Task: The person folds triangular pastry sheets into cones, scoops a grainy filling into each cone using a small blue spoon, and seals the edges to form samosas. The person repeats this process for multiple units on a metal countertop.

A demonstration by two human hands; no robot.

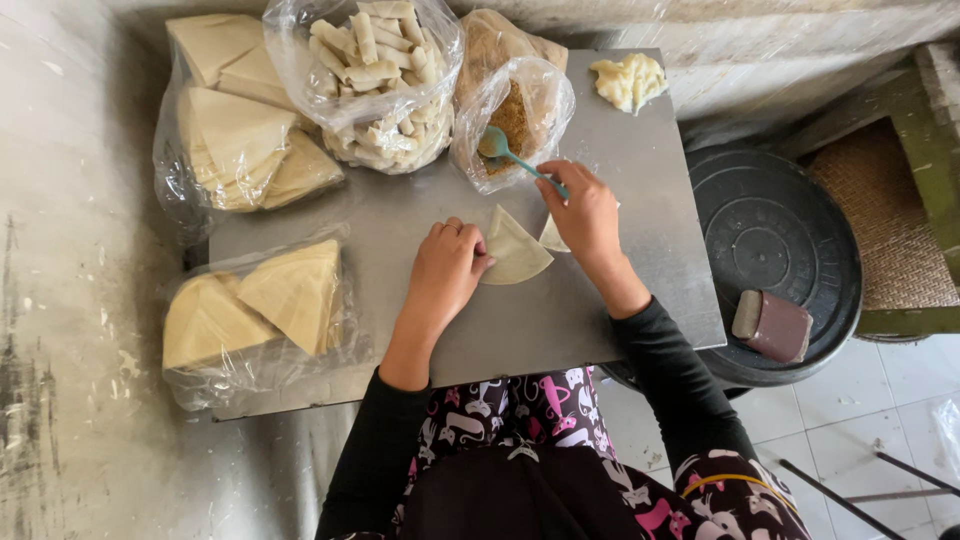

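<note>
A pale triangular pastry wrapper lies on the grey metal tray in front of me. My left hand rests with curled fingers on the wrapper's left edge. My right hand grips the handle of a teal spoon, whose bowl sits in an open plastic bag of brown crumbly filling. Under my right hand shows the corner of another wrapper.
A bag of rolled pastries stands at the back. Bags of folded triangular wrappers lie at back left and front left. A lump of pale paste sits at the tray's far right corner. A black round lid with a brown block is to the right.
</note>
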